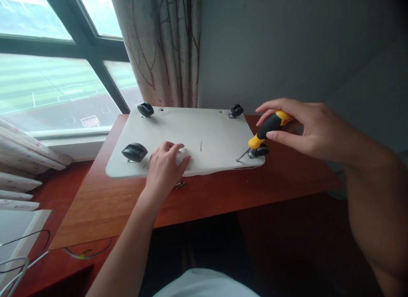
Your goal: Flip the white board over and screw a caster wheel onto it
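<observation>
A white board lies flat on the wooden table, with black caster wheels at its corners. My right hand grips a yellow and black screwdriver, tilted so that its shaft runs down to the left. The tip meets a small screw near the board's front right corner, beside the front right caster. My left hand rests on the board's front part with its fingers spread, holding nothing. To its left sits the front left caster.
Several loose screws lie on the table just in front of the board. Two more casters, back left and back right, stand up from the board. A curtain and window are behind; cables hang at lower left.
</observation>
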The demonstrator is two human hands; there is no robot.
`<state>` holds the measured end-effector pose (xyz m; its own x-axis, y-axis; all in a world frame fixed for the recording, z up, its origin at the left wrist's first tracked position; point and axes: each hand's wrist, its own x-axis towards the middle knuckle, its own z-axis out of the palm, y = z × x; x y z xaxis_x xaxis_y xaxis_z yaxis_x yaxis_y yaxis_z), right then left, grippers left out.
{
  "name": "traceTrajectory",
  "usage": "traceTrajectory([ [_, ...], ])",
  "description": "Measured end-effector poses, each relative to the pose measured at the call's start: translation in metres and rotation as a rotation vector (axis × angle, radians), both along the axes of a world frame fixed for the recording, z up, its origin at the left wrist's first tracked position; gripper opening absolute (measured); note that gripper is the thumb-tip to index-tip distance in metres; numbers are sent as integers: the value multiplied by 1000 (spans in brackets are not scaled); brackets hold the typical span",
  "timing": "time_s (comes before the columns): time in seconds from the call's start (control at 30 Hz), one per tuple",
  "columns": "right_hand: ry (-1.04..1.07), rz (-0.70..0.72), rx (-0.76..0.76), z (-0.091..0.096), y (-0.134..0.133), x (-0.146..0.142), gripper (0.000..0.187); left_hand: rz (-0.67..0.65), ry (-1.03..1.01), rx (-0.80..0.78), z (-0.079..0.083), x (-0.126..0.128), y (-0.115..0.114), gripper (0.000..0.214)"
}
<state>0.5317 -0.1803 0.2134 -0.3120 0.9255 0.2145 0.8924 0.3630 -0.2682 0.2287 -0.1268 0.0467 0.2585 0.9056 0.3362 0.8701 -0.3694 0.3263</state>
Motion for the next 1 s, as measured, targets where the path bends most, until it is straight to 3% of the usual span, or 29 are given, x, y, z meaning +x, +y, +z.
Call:
traceTrajectory([
  [0.17, 7, -35, 80, -4, 2, -2, 48, -4, -51, -8, -5, -2, 1, 30],
  [0.7, 5, -59, 48, 0, -1, -1, 45, -27, -81, 68, -4, -2, -4, 29],
  [0.9, 139, -161, 137, 10, -16, 0, 39, -65, -172, 105, 3, -8, -31, 24],
  [1.0, 207, -209, 192, 6, -23, 2, 38, -109, -223, 81, -1, -17, -53, 22],
])
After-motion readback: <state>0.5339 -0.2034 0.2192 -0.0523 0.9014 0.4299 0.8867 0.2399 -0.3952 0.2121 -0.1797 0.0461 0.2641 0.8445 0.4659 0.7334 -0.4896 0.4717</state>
